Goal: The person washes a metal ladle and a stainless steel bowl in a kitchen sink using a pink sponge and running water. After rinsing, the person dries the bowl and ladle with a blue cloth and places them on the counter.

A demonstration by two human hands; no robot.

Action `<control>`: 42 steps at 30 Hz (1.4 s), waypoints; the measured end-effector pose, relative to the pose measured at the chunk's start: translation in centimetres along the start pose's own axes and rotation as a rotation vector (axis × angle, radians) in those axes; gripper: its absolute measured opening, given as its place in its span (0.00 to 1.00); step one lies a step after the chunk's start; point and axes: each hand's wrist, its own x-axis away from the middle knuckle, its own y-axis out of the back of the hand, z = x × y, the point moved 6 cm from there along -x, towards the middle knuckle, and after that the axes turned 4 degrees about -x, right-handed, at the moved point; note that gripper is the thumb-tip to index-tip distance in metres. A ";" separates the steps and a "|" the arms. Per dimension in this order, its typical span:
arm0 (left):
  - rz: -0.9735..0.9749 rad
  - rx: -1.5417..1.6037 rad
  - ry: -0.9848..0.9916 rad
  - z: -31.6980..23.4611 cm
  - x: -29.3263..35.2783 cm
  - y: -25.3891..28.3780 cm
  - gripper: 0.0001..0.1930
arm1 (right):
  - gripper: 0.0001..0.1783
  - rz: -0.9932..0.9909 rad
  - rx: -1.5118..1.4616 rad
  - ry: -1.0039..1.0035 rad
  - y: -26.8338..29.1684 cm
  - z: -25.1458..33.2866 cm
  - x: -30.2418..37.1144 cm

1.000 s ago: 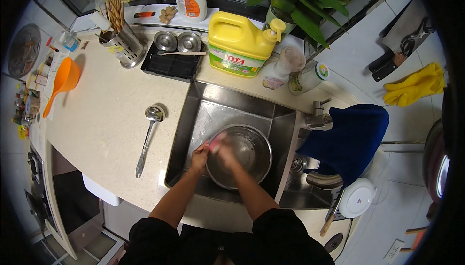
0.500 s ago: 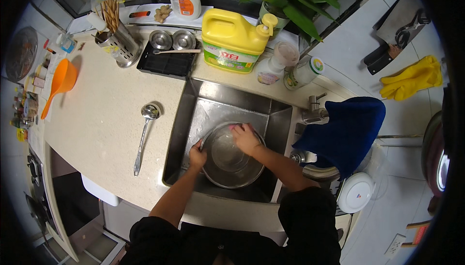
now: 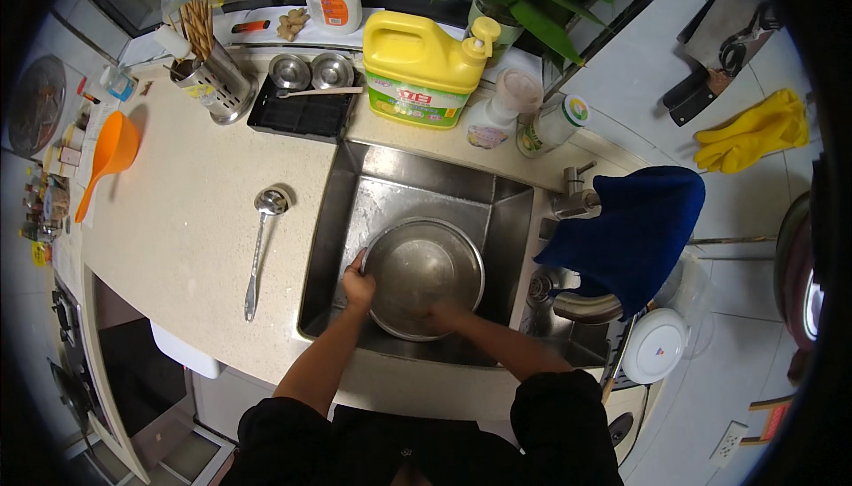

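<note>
The round metal bowl (image 3: 422, 266) sits in the sink (image 3: 383, 191) — circular, so no long axis. The left hand (image 3: 357, 287) grips its left edge; the right hand (image 3: 450, 316) (blurred, so I cannot tell whether it is closed or holding anything) is across from it — at the bowl's near-right part, closer to the body.

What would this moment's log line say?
left hand: holding metal bowl; right hand: inside it, blurred; bowl: in sink; ladle: on counter
</note>
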 end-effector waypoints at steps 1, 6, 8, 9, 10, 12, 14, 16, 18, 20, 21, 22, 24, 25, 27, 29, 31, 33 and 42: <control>0.008 -0.025 -0.010 -0.5 0.2 -0.1 0.29 | 0.19 0.008 0.249 -0.163 -0.3 -2.9 -1.0; 0.014 -0.131 -0.097 -0.2 0.0 -0.6 0.30 | 0.11 -0.642 0.282 -0.602 3.4 -8.1 -6.2; 0.001 -0.165 -0.148 -2.5 0.8 -0.6 0.30 | 0.11 -0.825 0.248 -0.506 4.7 -6.6 -8.0; 0.077 -0.126 -0.084 -2.1 0.6 -0.8 0.32 | 0.12 -0.880 0.316 -0.385 5.0 -4.8 -8.7; 0.092 -0.131 -0.106 -2.3 0.7 -1.0 0.32 | 0.12 -0.931 0.384 -0.273 5.1 -3.3 -9.1; 0.121 -0.143 -0.147 -3.0 1.0 -1.3 0.33 | 0.19 -0.880 0.432 0.028 1.4 -2.0 -11.7; 0.079 -0.386 -0.134 -3.8 1.3 -0.8 0.34 | 0.20 -0.554 0.369 0.045 -1.6 -0.1 -11.7; 0.058 -0.520 -0.115 -4.3 1.7 -0.7 0.34 | 0.17 -0.434 0.351 0.127 -4.1 0.4 -10.2; 0.047 -0.551 -0.099 -4.5 1.7 -0.9 0.33 | 0.12 -0.524 0.380 0.285 -5.0 -1.0 -7.5; 0.041 -0.552 -0.092 -4.6 1.7 -0.5 0.33 | 0.13 -0.386 0.318 0.130 -2.2 -1.3 -3.9; 0.039 -0.548 -0.088 -4.6 1.9 -0.3 0.32 | 0.13 -0.315 0.292 0.049 -0.6 -1.4 -2.5; 0.063 -0.499 -0.090 -4.7 1.9 -0.6 0.32 | 0.13 -0.283 0.439 -0.047 0.0 -2.7 -2.4; 0.106 -0.403 -0.091 -4.3 1.6 -1.0 0.32 | 0.14 -0.210 0.731 -0.237 1.1 -5.1 -2.8; 0.110 -0.431 -0.077 -3.9 1.4 -0.9 0.32 | 0.15 -0.275 0.799 -0.149 2.4 -4.7 -2.9; 0.118 -0.486 -0.047 -3.2 1.1 -1.0 0.32 | 0.18 -0.401 0.934 0.032 5.4 -4.0 -2.9; 0.130 -0.420 -0.031 -3.5 1.6 -0.9 0.32 | 0.18 -0.432 1.197 0.071 8.2 -3.3 -3.2; 0.128 -0.395 -0.023 -3.9 1.6 -0.6 0.31 | 0.17 -0.433 1.374 0.074 8.2 -3.4 -3.2; 0.136 -0.398 -0.016 -3.9 1.6 -1.1 0.31 | 0.16 -0.445 1.204 -0.250 3.8 -8.4 -4.8; 0.047 -0.368 -0.062 -2.6 1.4 -1.1 0.32 | 0.25 -0.321 -0.632 -0.098 -0.9 5.1 -2.4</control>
